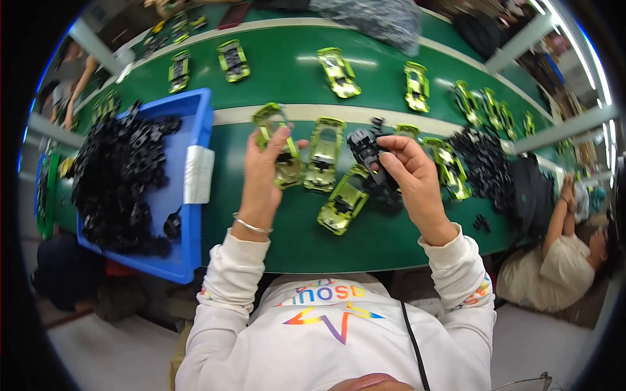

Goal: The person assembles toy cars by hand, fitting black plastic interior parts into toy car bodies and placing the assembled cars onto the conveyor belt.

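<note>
My left hand (266, 159) is closed around a lime-green toy car body (287, 171), held up over the green table. In my right hand (412, 174) a black plastic car part (366, 148) is pinched between thumb and fingers. The two pieces are apart. Between my hands, a green car body (324, 156) lies on the table, and another car body (340, 207) rests at a slant nearer to me. Just right of my right hand sits one more car body (450, 171). Some black parts beneath the right hand are partly hidden.
A blue tray (203, 117) heaped with black parts (124, 176) stands at my left. To the right lies a pile of black parts (486, 163). Beyond a pale strip, a green belt (280, 68) carries several green car bodies. A person (554, 260) sits at the far right.
</note>
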### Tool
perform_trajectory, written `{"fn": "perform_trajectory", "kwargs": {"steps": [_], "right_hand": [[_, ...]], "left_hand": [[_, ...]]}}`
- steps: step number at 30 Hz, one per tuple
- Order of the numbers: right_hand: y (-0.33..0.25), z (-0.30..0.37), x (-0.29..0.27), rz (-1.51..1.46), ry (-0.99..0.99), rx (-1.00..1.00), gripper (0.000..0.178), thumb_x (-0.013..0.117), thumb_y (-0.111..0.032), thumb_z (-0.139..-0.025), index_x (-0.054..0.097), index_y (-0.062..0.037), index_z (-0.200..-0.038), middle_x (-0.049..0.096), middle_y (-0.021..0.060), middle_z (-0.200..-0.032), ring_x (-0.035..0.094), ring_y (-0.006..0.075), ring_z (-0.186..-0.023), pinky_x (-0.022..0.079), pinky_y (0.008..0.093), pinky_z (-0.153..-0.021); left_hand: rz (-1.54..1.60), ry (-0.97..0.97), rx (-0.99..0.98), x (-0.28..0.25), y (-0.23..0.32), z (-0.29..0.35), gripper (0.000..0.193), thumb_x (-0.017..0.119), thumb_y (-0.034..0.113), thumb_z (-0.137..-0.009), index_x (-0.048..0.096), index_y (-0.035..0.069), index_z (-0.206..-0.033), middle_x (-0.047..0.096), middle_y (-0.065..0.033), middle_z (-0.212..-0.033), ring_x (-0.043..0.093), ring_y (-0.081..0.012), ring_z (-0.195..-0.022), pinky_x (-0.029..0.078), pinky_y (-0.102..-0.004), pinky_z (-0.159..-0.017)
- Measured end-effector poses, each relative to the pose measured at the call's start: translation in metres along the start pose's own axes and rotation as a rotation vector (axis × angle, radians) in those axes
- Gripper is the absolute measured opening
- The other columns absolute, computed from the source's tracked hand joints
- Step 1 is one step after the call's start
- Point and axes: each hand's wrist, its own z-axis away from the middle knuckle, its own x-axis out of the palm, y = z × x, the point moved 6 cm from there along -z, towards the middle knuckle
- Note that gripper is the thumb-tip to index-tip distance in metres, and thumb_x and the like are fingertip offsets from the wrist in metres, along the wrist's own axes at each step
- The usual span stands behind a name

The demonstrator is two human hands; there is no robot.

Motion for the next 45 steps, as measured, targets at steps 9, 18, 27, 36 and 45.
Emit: {"fn": "perform_trajectory", "kwargs": {"steps": [9, 18, 27, 36, 45], "right_hand": [[0.000, -0.024, 0.095, 0.389, -0.387, -0.187, 0.063, 0.075, 0.000, -0.084, 0.052, -0.0049, -0.143, 0.050, 0.0048, -0.128, 0.056, 0.0112, -0.098, 0.050, 0.0212, -0.074], [-0.026, -0.021, 0.104, 0.906, -0.104, -0.688, 0.052, 0.078, -0.009, -0.082, 0.059, -0.0013, -0.130, 0.062, 0.0173, -0.127, 0.069, 0.0293, -0.097, 0.058, 0.0350, -0.077], [-0.018, -0.025, 0.121, 0.855, -0.020, -0.826, 0.045, 0.077, -0.013, -0.084, 0.061, 0.0000, -0.124, 0.062, 0.0188, -0.129, 0.071, 0.0318, -0.087, 0.058, 0.0378, -0.070], [-0.016, -0.025, 0.119, 0.748, -0.040, -0.572, 0.041, 0.077, -0.011, -0.083, 0.063, -0.0009, -0.120, 0.062, 0.0138, -0.118, 0.070, 0.0290, -0.080, 0.058, 0.0358, -0.065], [-0.021, -0.018, 0.116, 0.810, 0.038, -0.777, 0.040, 0.079, -0.013, -0.080, 0.066, -0.0014, -0.115, 0.064, 0.0138, -0.118, 0.069, 0.0299, -0.083, 0.056, 0.0364, -0.067]], "left_hand": [[0.338, -0.062, 0.021, -0.007, -0.008, 0.008, 0.042, 0.035, 0.033, -0.109, 0.038, 0.007, -0.142, 0.056, -0.0092, -0.126, 0.061, -0.0173, -0.111, 0.052, -0.0348, -0.095], [0.307, -0.082, 0.093, -0.003, 0.006, 0.016, 0.042, 0.036, 0.027, -0.109, 0.031, 0.007, -0.146, 0.053, -0.0103, -0.132, 0.057, -0.0169, -0.119, 0.048, -0.0344, -0.101], [0.384, -0.093, 0.155, 0.004, 0.004, 0.022, 0.035, 0.038, 0.025, -0.109, 0.038, 0.009, -0.140, 0.056, -0.0089, -0.127, 0.056, -0.0187, -0.119, 0.044, -0.0363, -0.104], [0.362, -0.098, 0.151, 0.005, 0.005, 0.024, 0.034, 0.039, 0.027, -0.109, 0.040, 0.010, -0.138, 0.057, -0.0077, -0.126, 0.057, -0.0185, -0.116, 0.047, -0.0371, -0.101], [0.358, -0.099, 0.151, 0.007, 0.006, 0.030, 0.033, 0.043, 0.030, -0.108, 0.042, 0.011, -0.135, 0.059, -0.0054, -0.124, 0.059, -0.0164, -0.115, 0.049, -0.0336, -0.099]]}}
